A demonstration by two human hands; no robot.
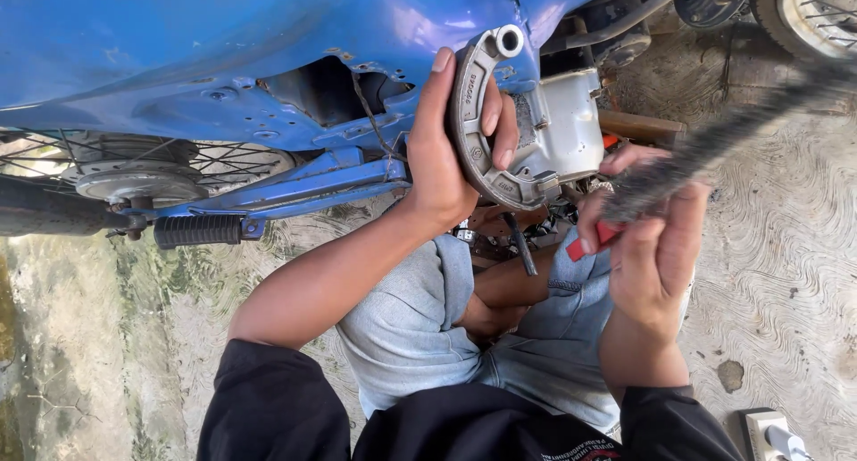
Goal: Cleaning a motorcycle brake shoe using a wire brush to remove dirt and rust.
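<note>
Head view: my hands work beside the blue motorbike (pixel 223 41).
My left hand (pixel 446 149) grips a curved grey metal brake shoe (pixel 473 113), held up against the frame; my right hand (pixel 647 247) clasps a red-handled wire brush (pixel 687 157).

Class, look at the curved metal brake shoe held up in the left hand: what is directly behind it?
Behind the brake shoe held by the left hand sit the motorcycle's blue body panel and a silver engine casing. The casing's left part is hidden by the shoe and fingers.

I crouch on a rough concrete floor (pixel 786 274); my blue motorbike (pixel 223 41) stands on it, a white plug (pixel 768 434) lies nearby.
</note>
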